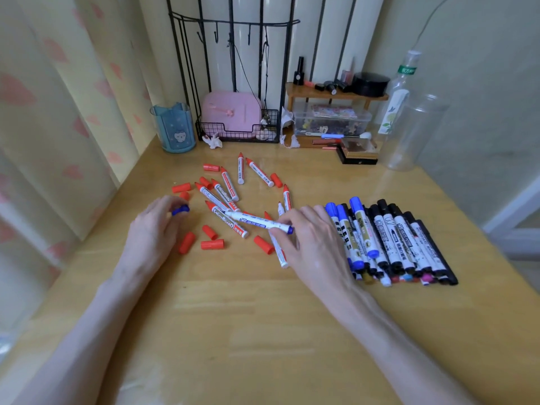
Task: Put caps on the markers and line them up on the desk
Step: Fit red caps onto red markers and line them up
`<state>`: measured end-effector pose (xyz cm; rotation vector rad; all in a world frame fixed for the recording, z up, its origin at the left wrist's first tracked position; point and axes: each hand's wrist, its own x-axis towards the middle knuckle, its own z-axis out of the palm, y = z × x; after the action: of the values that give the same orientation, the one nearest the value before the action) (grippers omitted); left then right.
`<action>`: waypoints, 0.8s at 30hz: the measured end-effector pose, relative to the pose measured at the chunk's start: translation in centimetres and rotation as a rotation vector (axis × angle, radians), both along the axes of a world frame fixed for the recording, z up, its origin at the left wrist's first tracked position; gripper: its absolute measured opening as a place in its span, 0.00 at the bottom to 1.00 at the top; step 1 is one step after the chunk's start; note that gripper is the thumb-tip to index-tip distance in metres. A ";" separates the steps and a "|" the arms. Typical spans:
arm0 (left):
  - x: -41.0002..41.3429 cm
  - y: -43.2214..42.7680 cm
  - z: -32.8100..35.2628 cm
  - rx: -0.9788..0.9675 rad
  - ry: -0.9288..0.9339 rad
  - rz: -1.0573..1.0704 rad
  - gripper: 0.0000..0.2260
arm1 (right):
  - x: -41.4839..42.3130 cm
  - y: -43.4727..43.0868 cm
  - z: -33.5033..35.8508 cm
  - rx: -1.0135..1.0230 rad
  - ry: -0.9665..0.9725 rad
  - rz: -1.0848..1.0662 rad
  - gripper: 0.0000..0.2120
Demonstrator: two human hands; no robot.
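My left hand [155,226] pinches a blue cap [180,209] just above the desk. My right hand [309,238] grips the blue end of an uncapped white marker [257,221], whose tip points left over the red pile. Several uncapped red markers [226,194] lie scattered in the middle of the wooden desk [233,317], with several loose red caps [212,244] around them. To the right, a row of capped blue and black markers [391,241] lies side by side, partly stacked.
At the back stand a blue pen cup [174,128], a wire basket with a pink case [233,115], a small wooden shelf with cosmetics [336,93], a clear storage box [331,119] and two clear bottles [409,121]. A curtain [58,112] hangs on the left.
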<state>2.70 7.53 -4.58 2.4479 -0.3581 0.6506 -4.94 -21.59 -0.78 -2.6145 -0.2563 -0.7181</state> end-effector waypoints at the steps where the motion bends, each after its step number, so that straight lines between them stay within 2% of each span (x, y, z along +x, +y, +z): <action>1: -0.4 -0.4 0.5 -0.067 0.010 0.015 0.07 | -0.2 -0.5 0.3 0.021 0.007 0.005 0.08; 3: -1.2 -1.3 1.4 -0.157 0.020 -0.014 0.07 | -0.4 -1.6 0.8 0.076 0.027 0.009 0.07; 6: -2.6 -2.6 2.2 -0.182 0.032 -0.115 0.09 | -0.6 -2.6 1.2 0.141 -0.001 0.034 0.05; 10: -4.4 -4.4 2.7 -0.219 0.069 -0.197 0.05 | -0.8 -3.6 0.7 0.257 -0.039 0.043 0.10; 13: -4.9 -5.4 2.5 -0.287 0.111 -0.247 0.03 | -1.1 -4.0 0.3 0.298 -0.027 0.033 0.10; 16: -5.2 -6.0 2.2 -0.429 0.174 -0.290 0.08 | -1.4 -4.4 0.4 0.290 -0.046 0.043 0.10; 20: -5.1 -6.3 2.6 -0.391 0.039 -0.304 0.08 | -2.0 -4.6 1.1 0.284 -0.076 0.045 0.11; 24: -5.1 -6.6 2.4 -0.711 0.151 -0.297 0.04 | -2.1 -4.5 1.5 0.271 -0.069 0.065 0.11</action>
<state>-2.42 0.94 -2.14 1.7083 -0.3462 0.3720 -7.02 -26.12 0.74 -2.3183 -0.2441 -0.7639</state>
